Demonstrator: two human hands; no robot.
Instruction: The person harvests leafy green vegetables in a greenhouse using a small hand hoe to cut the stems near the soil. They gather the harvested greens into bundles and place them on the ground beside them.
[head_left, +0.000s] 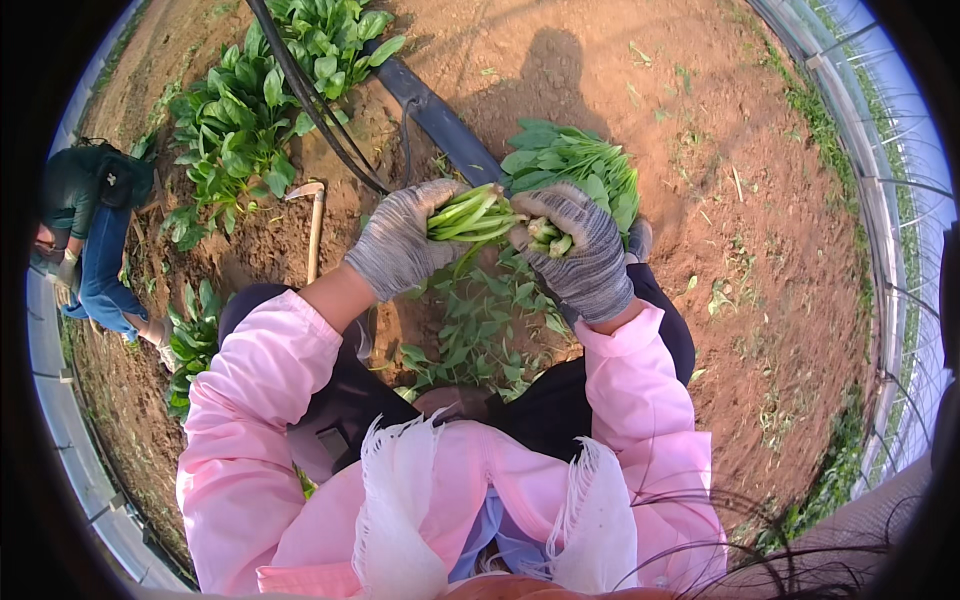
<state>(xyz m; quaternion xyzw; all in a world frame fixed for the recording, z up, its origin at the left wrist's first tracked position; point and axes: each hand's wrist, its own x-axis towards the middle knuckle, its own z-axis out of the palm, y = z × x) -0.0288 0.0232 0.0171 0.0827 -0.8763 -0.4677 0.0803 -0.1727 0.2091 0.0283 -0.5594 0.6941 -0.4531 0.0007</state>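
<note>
In front of my lap, my left hand (407, 236), in a grey knit glove, grips a bunch of pale green leaf stems (469, 216). The stems' root ends point right, towards my other hand; their leaves are mostly hidden by the glove. My right hand (577, 244), gloved alike, is curled around several thick stem ends (551, 237), and its fingers meet the tips of the left bunch. Below both hands, loose green leaves (487, 322) lie on the soil between my legs. Just beyond my right hand rests a heap of picked leafy greens (574, 165), probably spinach.
A sickle (316, 225) with a wooden handle lies left of my left hand. A black flat hose (435, 112) and thinner dark tubes (311, 90) run ahead. Leafy plants (240, 124) grow at upper left. Another person (105, 225) bends at far left. Greenhouse framing (874, 202) edges the right.
</note>
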